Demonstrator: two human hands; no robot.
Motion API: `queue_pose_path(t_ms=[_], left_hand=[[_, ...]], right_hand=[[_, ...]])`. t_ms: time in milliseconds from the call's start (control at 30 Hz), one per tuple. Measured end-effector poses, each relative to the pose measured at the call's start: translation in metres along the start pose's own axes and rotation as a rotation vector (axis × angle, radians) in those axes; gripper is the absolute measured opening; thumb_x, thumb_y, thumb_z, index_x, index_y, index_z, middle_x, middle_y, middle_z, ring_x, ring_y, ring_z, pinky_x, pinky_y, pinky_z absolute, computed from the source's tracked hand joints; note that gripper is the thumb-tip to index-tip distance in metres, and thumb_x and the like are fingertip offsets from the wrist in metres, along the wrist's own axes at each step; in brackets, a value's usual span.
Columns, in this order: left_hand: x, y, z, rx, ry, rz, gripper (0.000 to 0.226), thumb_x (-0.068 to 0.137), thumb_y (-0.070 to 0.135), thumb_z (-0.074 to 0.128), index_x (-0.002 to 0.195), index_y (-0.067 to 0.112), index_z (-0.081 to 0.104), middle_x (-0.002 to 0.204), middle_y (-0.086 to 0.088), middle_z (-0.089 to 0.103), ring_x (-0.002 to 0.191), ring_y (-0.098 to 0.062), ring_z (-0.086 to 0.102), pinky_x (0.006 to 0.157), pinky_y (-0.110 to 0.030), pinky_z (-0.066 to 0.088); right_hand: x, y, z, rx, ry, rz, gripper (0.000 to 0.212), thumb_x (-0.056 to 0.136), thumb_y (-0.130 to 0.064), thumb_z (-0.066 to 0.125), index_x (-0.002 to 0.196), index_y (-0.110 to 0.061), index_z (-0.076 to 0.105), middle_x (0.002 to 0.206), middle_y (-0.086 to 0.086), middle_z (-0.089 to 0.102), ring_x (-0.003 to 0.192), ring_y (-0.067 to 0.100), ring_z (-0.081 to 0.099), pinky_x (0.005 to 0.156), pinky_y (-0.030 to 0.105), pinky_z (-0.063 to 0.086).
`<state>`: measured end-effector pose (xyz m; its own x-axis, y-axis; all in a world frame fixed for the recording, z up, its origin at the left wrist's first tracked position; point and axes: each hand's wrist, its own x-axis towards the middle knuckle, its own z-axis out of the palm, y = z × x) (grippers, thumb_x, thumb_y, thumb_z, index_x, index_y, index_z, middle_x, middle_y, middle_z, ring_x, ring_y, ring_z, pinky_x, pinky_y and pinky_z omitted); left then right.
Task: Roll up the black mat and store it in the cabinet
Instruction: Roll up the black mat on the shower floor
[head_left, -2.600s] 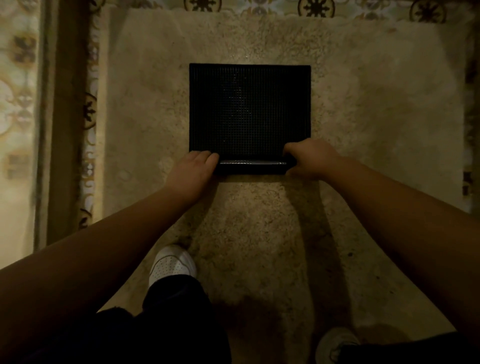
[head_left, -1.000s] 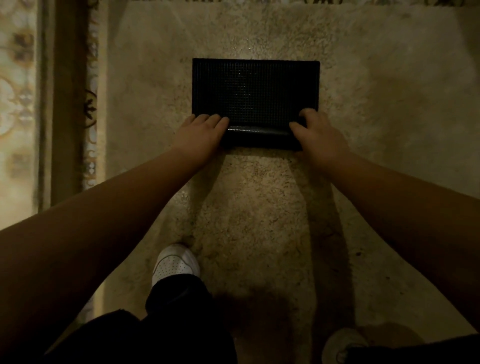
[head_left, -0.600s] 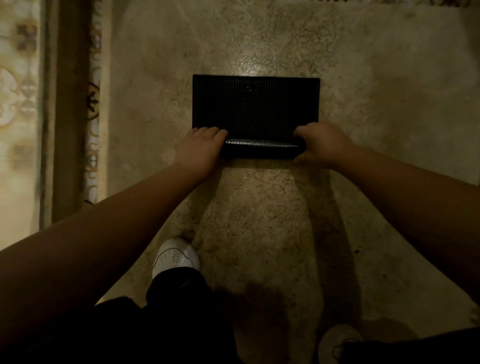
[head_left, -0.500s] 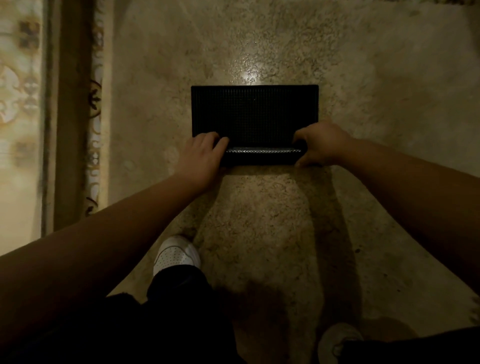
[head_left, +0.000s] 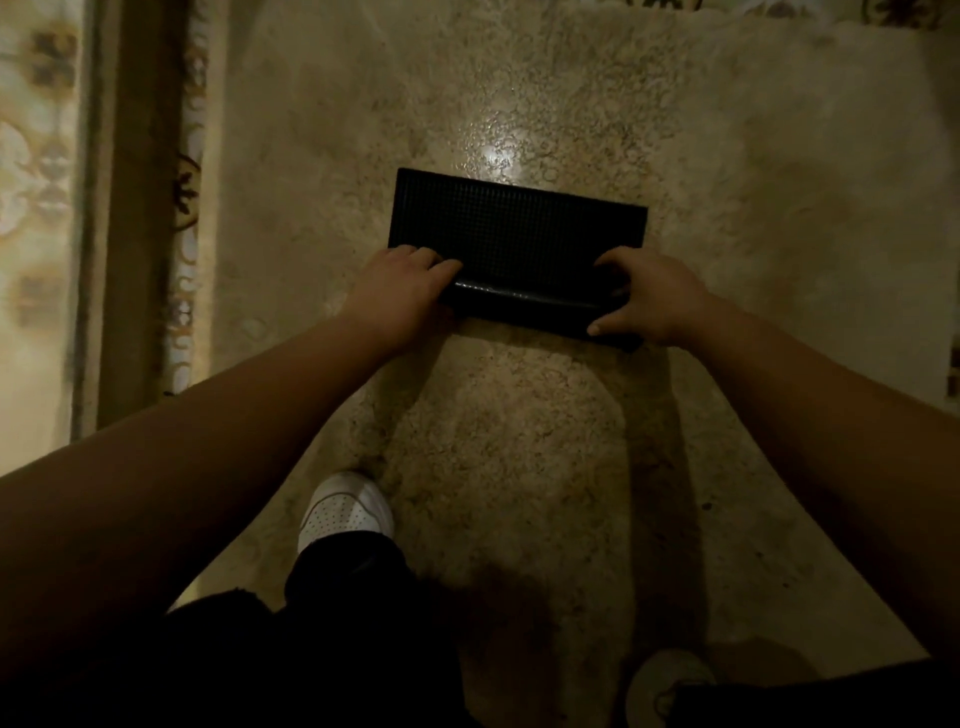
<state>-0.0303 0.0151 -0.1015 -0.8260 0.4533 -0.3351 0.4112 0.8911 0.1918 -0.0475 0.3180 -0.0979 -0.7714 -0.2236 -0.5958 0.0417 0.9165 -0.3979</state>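
I am looking straight down at a pale, shaggy rug (head_left: 519, 441) that is filling most of the view, its pile mottled beige and brown under dim, warm light. A bright glare spot is sitting on the rug just beyond the far edge of the black mat (head_left: 519, 234). Along the left side a darker band is running top to bottom, and beside it I am seeing patterned floor (head_left: 36, 182) with ornamental motifs; more of that pattern is showing at the top right corner.

The black mat is lying on the rug near the middle of the view, slightly skewed, its far part flat and showing a fine studded texture. Its near edge is curled into a roll (head_left: 535, 306), glossy along the top.

The left hand (head_left: 400, 291) is resting on the roll's left end, fingers curled over the top of it and pressing down. The right hand (head_left: 649, 296) is gripping the right end, fingers bent over the roll and the thumb lying along its near side. Both hands are clasping the rolled part of the mat.

Both forearms are stretching in from the lower corners. Below them a white perforated shoe (head_left: 345, 509) is standing on the rug under a dark trouser leg, and a second shoe (head_left: 665, 686) is peeking in at the bottom edge, in heavy shadow.
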Motion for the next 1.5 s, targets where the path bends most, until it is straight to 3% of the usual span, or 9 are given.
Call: queue_pose_path(t_ms=[100,333,433,667,833,1067,1233,1367,1500], left_hand=[[0.009,-0.003,-0.008,-0.082,-0.02,-0.033,0.055,0.084,0.031,0.068,0.131,0.009,0.049,0.114,-0.02,0.064,0.1,-0.039,0.059,0.082,-0.044,0.049],[0.013,-0.002,-0.014,-0.136,-0.036,-0.058,0.044,0.082,0.03,0.07,0.114,0.01,0.048,0.106,-0.019,0.065,0.096,-0.038,0.057,0.075,-0.042,0.05],[0.012,-0.003,-0.014,-0.139,-0.034,-0.062,0.045,0.082,0.03,0.07,0.117,0.01,0.049,0.107,-0.02,0.065,0.099,-0.039,0.056,0.075,-0.04,0.047],[0.015,-0.004,-0.016,-0.174,-0.114,-0.101,0.044,0.084,0.033,0.068,0.118,0.01,0.051,0.11,-0.021,0.064,0.1,-0.038,0.057,0.079,-0.042,0.049],[0.003,0.005,-0.001,0.022,-0.029,-0.08,0.062,0.085,0.04,0.064,0.134,0.006,0.046,0.138,-0.024,0.047,0.128,-0.041,0.039,0.104,-0.051,0.038],[0.011,0.003,-0.01,-0.028,0.025,-0.058,0.052,0.082,0.031,0.07,0.121,0.005,0.049,0.11,-0.019,0.063,0.098,-0.037,0.058,0.085,-0.047,0.048],[0.009,0.005,-0.009,-0.039,0.074,-0.031,0.033,0.084,0.026,0.066,0.105,0.004,0.055,0.11,-0.021,0.064,0.1,-0.038,0.056,0.086,-0.044,0.044],[0.011,0.004,-0.007,-0.039,0.026,-0.1,0.061,0.086,0.028,0.066,0.135,-0.001,0.045,0.146,-0.03,0.036,0.133,-0.044,0.034,0.109,-0.05,0.03],[0.013,0.002,-0.009,0.036,0.06,-0.101,0.059,0.083,0.021,0.066,0.134,0.001,0.044,0.132,-0.027,0.044,0.118,-0.042,0.042,0.099,-0.047,0.037]], right_hand=[[-0.027,0.005,0.029,-0.124,0.319,-0.173,0.053,0.077,-0.034,0.077,0.121,-0.011,0.057,0.117,0.013,0.057,0.107,0.03,0.053,0.087,0.037,0.042],[-0.035,-0.002,0.056,-0.299,0.43,-0.213,0.064,0.074,-0.022,0.078,0.129,-0.006,0.049,0.117,0.016,0.056,0.102,0.033,0.052,0.084,0.042,0.044],[-0.028,-0.001,0.05,-0.316,0.43,-0.247,0.053,0.077,-0.013,0.073,0.125,-0.004,0.054,0.108,0.018,0.059,0.091,0.034,0.055,0.071,0.038,0.045],[-0.023,0.005,0.037,-0.207,0.341,-0.275,0.054,0.077,-0.02,0.077,0.126,-0.007,0.056,0.116,0.015,0.061,0.101,0.035,0.058,0.08,0.043,0.05],[-0.015,0.009,0.024,-0.149,0.283,-0.244,0.055,0.079,-0.026,0.077,0.129,-0.01,0.059,0.121,0.012,0.063,0.107,0.034,0.06,0.086,0.041,0.049],[-0.015,0.001,0.013,-0.29,0.263,-0.229,0.061,0.084,-0.025,0.072,0.138,-0.011,0.049,0.124,0.021,0.062,0.106,0.04,0.061,0.083,0.042,0.05],[-0.03,0.002,0.04,-0.429,0.27,-0.243,0.073,0.088,-0.02,0.067,0.148,0.0,0.029,0.147,0.028,0.038,0.135,0.042,0.036,0.11,0.052,0.032],[-0.012,-0.009,0.031,-0.461,0.285,-0.173,0.069,0.086,-0.019,0.067,0.145,-0.002,0.035,0.138,0.022,0.049,0.122,0.038,0.048,0.098,0.044,0.039],[0.004,-0.014,0.013,-0.532,0.153,-0.133,0.061,0.083,-0.029,0.065,0.137,-0.01,0.044,0.118,0.014,0.06,0.099,0.033,0.06,0.075,0.038,0.048]])
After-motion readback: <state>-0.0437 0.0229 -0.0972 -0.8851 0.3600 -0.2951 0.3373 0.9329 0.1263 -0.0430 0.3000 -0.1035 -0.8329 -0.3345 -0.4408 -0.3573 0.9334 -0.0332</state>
